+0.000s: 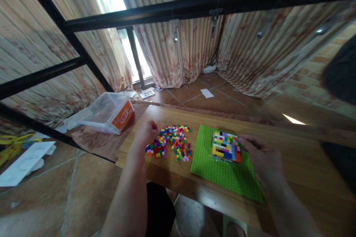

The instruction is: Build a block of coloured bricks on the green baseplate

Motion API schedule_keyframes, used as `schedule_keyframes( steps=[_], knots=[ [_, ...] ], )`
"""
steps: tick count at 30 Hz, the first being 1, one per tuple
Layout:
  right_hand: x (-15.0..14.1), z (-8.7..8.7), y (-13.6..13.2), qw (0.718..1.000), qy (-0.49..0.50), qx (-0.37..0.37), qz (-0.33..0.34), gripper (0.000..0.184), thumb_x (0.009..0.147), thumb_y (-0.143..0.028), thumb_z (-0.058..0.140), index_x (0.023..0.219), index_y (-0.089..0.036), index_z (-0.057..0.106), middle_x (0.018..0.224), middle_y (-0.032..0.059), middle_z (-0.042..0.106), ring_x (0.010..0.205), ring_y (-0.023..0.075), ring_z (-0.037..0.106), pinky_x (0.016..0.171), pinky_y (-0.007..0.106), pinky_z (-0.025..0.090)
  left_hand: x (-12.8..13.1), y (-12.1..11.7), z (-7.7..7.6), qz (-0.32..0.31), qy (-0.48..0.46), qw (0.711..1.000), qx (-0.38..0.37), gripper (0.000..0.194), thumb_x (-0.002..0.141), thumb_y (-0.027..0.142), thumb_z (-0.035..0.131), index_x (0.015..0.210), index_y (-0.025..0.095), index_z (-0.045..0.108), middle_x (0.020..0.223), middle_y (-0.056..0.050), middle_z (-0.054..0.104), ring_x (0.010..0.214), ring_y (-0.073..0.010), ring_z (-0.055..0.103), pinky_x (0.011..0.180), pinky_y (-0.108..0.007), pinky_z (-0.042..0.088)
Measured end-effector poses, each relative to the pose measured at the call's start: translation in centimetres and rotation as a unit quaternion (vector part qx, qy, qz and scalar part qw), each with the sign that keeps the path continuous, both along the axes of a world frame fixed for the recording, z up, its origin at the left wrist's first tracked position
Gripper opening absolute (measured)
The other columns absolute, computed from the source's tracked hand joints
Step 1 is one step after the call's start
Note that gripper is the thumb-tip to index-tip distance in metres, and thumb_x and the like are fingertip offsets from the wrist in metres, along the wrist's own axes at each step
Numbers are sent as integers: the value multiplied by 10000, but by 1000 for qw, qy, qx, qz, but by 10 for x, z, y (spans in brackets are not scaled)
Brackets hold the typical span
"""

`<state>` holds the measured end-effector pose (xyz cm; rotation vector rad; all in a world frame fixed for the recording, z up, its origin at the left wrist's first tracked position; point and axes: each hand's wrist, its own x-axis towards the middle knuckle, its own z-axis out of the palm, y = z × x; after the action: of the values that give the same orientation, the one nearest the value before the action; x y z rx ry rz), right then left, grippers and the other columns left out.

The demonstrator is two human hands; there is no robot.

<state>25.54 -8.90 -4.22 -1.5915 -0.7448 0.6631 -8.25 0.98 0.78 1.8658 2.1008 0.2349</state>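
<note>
A pile of small multicoloured toy bricks [172, 139] lies loose on the wooden table. At its left edge is my left hand [148, 133], with fingers curled together; anything between them is hidden. To the right of the pile, a green studded baseplate [222, 177] lies flat. A block built of multicoloured bricks [226, 146] stands on it, several layers high with an uneven top. My right hand [263, 155] reaches in over the baseplate's right side, fingertips drawn together at the block's upper right edge. Whether they pinch a small brick cannot be made out.
The wooden table [294, 163] runs on to the right. Beyond its left end stands a clear plastic bin [104, 113] with an orange label. Black metal bars [155, 16] cross in front of striped curtains [178, 52]. Papers and a yellow object [12, 142] lie on the tiled floor.
</note>
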Motion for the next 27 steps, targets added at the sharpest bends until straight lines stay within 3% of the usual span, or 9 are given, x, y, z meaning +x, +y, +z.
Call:
schedule_keyframes(
  steps=[3, 6, 8, 11, 15, 22, 27],
  knots=[
    [-8, 9, -2, 999, -36, 17, -28, 242, 685, -374, 747, 845, -193, 760, 801, 41, 749, 735, 188, 678, 696, 318, 541, 20, -9, 10, -75, -182, 978, 72, 66, 801, 178, 585, 791, 148, 642, 779, -46, 697, 737, -149, 631, 685, -237, 477],
    [-25, 26, -9, 995, -59, 83, -10, 192, 742, -366, 715, 830, -201, 755, 830, 40, 750, 764, 184, 681, 724, 312, 542, 60, -24, 15, -171, -407, 895, 55, 81, 807, 224, 609, 836, 149, 616, 803, -34, 696, 744, -134, 633, 700, -233, 502],
    [-38, 36, -14, 990, -55, 121, 53, 172, 775, -370, 700, 836, -219, 754, 849, 29, 751, 777, 173, 682, 743, 301, 544, 92, -36, 15, -210, -469, 857, 35, 99, 793, 224, 638, 855, 147, 642, 850, -40, 706, 797, -138, 644, 759, -246, 515],
    [-50, 46, -20, 981, -23, 125, 143, 179, 812, -374, 685, 913, -242, 754, 900, 26, 757, 797, 162, 685, 724, 281, 547, 133, -53, 14, -239, -511, 826, -6, 122, 813, 227, 633, 899, 150, 670, 851, -41, 709, 803, -142, 647, 787, -270, 524],
    [-45, 47, -22, 976, 6, 143, 162, 170, 796, -335, 714, 941, -256, 752, 853, 9, 751, 769, 149, 675, 714, 271, 541, 160, -63, 8, -262, -557, 787, -50, 116, 811, 186, 631, 921, 151, 648, 898, -49, 712, 857, -150, 655, 835, -292, 531],
    [-28, 42, -23, 970, -29, 131, 204, 157, 829, -326, 689, 957, -266, 757, 932, 19, 739, 865, 166, 670, 794, 302, 527, 168, -65, 6, -241, -579, 779, -25, 137, 786, 176, 672, 907, 143, 619, 839, -27, 676, 774, -122, 621, 766, -262, 514],
    [-29, 42, -24, 969, 13, 136, 204, 139, 809, -310, 709, 930, -274, 768, 964, 17, 756, 859, 168, 676, 803, 315, 533, 170, -69, 8, -227, -586, 778, -14, 126, 781, 177, 675, 894, 138, 636, 805, -17, 665, 743, -116, 609, 733, -250, 497]
  ],
)
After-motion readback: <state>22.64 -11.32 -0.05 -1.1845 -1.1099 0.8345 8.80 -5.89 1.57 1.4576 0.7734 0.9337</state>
